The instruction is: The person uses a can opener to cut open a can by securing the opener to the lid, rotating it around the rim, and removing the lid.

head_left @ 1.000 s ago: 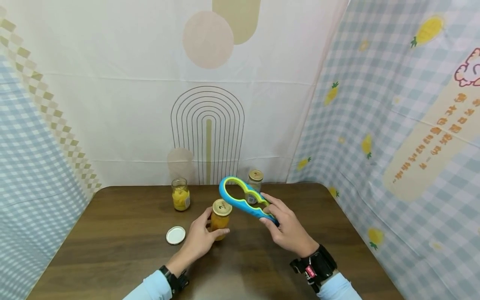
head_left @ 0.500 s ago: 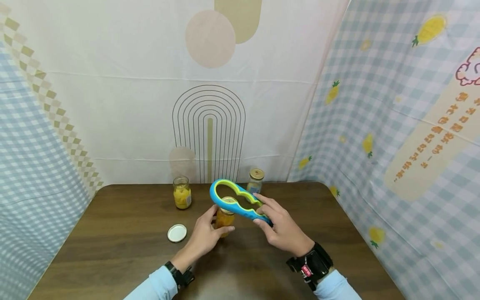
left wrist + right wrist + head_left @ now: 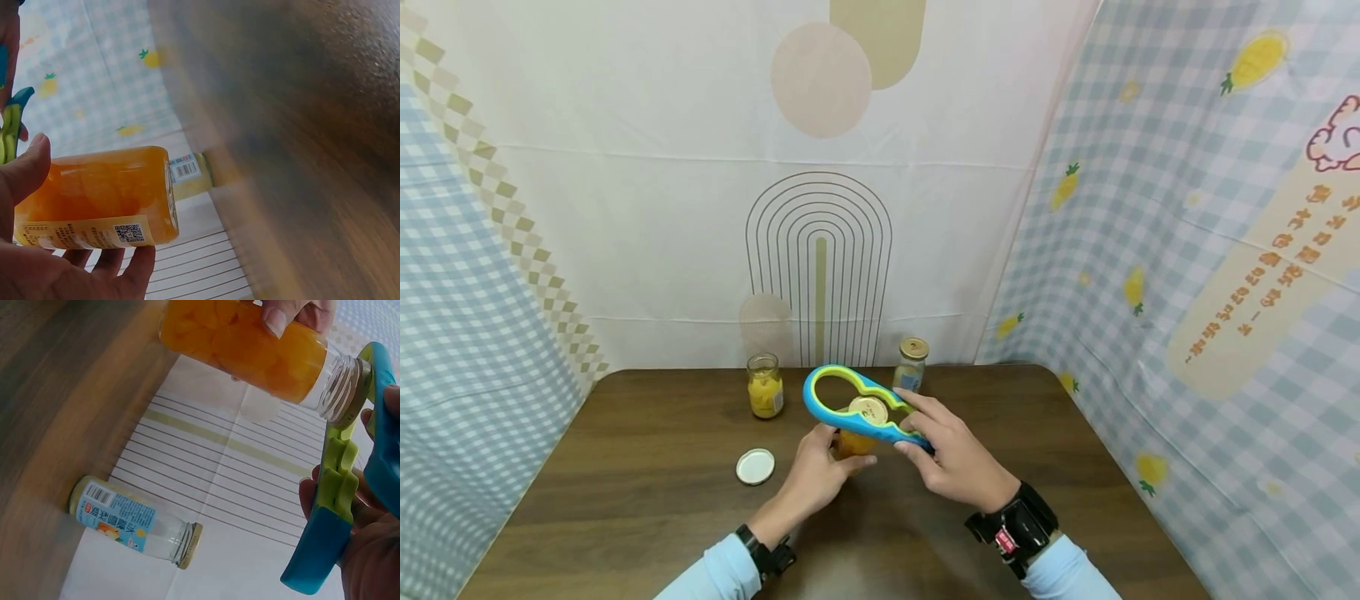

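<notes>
My left hand (image 3: 816, 475) grips a glass jar of orange fruit (image 3: 100, 194), its fingers and thumb around the jar's body. The jar looks raised off the table, its base showing in the left wrist view. A gold lid (image 3: 871, 407) is on it. My right hand (image 3: 955, 454) holds a blue and green jar opener (image 3: 863, 426) by its handle end. In the right wrist view the lid (image 3: 356, 394) sits between the opener's two toothed arms. Whether those arms press on the lid, I cannot tell.
An open jar of yellow fruit (image 3: 765, 396) stands at the back left of the brown table (image 3: 625, 500). In front of it lies a white lid (image 3: 755, 467). A gold-lidded jar with a blue label (image 3: 131, 519) stands behind the opener. Cloth hangings (image 3: 662, 250) enclose the table.
The jar opener has moved left and slightly down, over the jar's lid. My left hand has shifted right with the jar, which appears to have risen.
</notes>
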A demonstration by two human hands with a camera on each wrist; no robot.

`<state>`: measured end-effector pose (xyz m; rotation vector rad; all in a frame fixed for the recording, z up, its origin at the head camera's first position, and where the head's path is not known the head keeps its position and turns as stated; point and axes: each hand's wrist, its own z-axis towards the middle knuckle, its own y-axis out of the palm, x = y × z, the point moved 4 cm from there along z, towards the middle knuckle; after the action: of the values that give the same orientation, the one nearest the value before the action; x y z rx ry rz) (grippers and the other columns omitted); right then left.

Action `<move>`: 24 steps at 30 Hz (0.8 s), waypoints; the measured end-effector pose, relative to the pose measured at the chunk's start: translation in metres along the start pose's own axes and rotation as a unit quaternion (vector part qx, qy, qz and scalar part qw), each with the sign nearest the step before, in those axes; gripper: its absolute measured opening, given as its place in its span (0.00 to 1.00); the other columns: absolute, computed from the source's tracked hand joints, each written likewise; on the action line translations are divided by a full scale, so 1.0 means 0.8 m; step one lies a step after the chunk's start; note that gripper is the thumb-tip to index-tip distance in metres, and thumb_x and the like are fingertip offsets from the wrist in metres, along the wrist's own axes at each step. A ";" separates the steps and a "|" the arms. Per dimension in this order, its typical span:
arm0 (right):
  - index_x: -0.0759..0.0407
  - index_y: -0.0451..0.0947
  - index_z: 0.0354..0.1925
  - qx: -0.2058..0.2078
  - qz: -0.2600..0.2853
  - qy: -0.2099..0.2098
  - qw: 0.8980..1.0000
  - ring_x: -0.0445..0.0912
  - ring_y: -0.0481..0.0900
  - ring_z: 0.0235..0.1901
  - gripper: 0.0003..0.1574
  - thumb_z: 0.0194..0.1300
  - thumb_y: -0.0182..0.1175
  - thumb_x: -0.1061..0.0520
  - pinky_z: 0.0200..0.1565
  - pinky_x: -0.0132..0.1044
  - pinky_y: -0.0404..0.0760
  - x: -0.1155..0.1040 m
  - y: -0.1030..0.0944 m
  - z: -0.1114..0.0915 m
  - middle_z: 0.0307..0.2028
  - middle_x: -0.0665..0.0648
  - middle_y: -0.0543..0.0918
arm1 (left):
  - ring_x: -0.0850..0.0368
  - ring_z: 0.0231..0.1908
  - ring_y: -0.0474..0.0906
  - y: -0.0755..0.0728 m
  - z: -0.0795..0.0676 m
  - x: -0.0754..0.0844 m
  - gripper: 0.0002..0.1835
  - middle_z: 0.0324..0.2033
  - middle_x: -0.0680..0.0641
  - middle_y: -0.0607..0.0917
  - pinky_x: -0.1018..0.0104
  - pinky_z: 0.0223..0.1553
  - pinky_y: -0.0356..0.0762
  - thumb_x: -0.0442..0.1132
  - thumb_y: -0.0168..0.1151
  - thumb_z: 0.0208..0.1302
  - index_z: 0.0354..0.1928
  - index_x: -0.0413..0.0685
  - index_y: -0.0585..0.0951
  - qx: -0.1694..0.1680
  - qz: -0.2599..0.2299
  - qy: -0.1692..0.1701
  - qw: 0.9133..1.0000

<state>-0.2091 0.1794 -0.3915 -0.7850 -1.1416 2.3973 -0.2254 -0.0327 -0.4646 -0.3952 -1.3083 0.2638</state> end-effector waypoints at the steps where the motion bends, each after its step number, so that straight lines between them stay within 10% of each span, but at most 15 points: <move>1: 0.48 0.79 0.43 -0.001 -0.005 -0.001 1.000 0.55 0.76 0.73 0.04 0.78 0.65 0.52 0.52 0.44 0.81 -0.001 0.000 0.001 0.77 0.60 0.73 | 0.41 0.64 0.83 0.000 0.000 0.001 0.33 0.64 0.43 0.85 0.38 0.64 0.83 0.44 0.81 0.62 0.68 0.52 0.79 0.000 -0.002 0.006 1.000; 24: 0.51 0.79 0.43 -0.013 -0.035 -0.015 0.999 0.51 0.79 0.68 0.05 0.76 0.66 0.52 0.50 0.40 0.81 -0.010 0.001 0.008 0.75 0.61 0.75 | 0.40 0.66 0.82 0.001 -0.001 0.000 0.38 0.68 0.43 0.84 0.36 0.67 0.80 0.41 0.80 0.62 0.73 0.50 0.76 0.003 -0.024 0.011 1.000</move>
<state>-0.2072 0.1709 -0.3868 -0.7064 -1.1933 2.3484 -0.2246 -0.0321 -0.4653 -0.3602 -1.2934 0.2234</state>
